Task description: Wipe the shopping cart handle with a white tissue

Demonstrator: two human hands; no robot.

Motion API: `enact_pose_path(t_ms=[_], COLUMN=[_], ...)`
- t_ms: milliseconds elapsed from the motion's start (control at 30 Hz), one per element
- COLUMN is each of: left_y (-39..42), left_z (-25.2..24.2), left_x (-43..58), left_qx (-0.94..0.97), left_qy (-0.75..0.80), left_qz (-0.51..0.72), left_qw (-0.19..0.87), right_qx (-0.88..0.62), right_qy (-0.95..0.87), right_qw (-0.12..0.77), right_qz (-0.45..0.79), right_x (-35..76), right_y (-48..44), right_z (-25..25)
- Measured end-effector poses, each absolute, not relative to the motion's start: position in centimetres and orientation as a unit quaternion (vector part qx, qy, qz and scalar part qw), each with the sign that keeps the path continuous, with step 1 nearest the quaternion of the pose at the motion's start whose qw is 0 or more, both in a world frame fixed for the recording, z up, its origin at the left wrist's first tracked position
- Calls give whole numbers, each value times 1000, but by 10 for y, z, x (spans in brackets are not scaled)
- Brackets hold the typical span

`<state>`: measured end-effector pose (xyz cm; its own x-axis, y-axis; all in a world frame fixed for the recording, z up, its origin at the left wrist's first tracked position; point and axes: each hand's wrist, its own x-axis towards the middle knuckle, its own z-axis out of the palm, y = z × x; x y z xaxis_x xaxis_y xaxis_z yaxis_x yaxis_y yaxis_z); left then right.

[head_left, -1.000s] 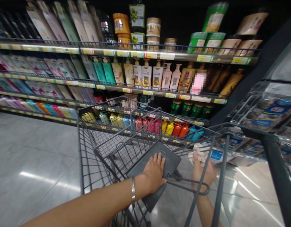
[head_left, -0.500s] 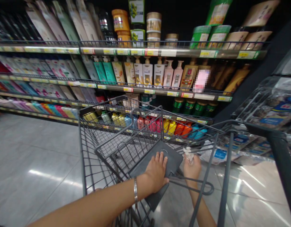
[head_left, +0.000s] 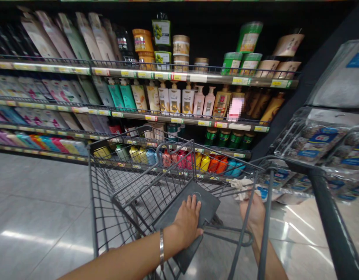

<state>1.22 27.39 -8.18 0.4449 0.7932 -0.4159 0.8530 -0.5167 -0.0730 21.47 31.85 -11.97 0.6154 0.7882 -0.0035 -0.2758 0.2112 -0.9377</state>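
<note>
My left hand (head_left: 187,219) lies flat, fingers stretched out, on the dark grey plastic seat flap (head_left: 210,200) of a wire shopping cart (head_left: 106,194). A silver bracelet circles that wrist. To its right, my right hand (head_left: 253,208) is closed around a crumpled whitish cloth (head_left: 242,188) and sits behind the cart's side bars. The cloth bunches out of the top of the fist beside the wire rim. Part of the right hand is hidden by a grey bar. The cart's dark handle (head_left: 328,217) runs down the right side.
Ahead, shelves hold pump bottles (head_left: 175,100), stacked jars (head_left: 232,62) and colourful bottles (head_left: 182,158) low down. Plastic-wrapped packs (head_left: 322,136) with blue labels stand at the right, close to the handle. Shiny grey floor tiles (head_left: 39,214) spread out at the left.
My right hand has moved right and a little back with the cloth, which now shows spread wider. My left hand stays flat on the flap. The whole view has shifted slightly.
</note>
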Motion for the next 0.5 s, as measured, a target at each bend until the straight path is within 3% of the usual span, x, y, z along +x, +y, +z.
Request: enact_pose_path(t_ms=[100,200,500], left_y=[274,273,272], left_z=[-86,-86,-84], left_x=[11,10,10], left_qx=[850,852,851], left_qy=[489,490,490], left_qz=[-182,-174,-178], left_qw=[68,68,64], right_qx=[-428,-406,-435], right_qy=[-237,-265,-312], right_qw=[725,700,705], right_qz=[484,525,465], right_x=[215,218,204], right_y=[327,332,339], right_z=[-109,-106,-143])
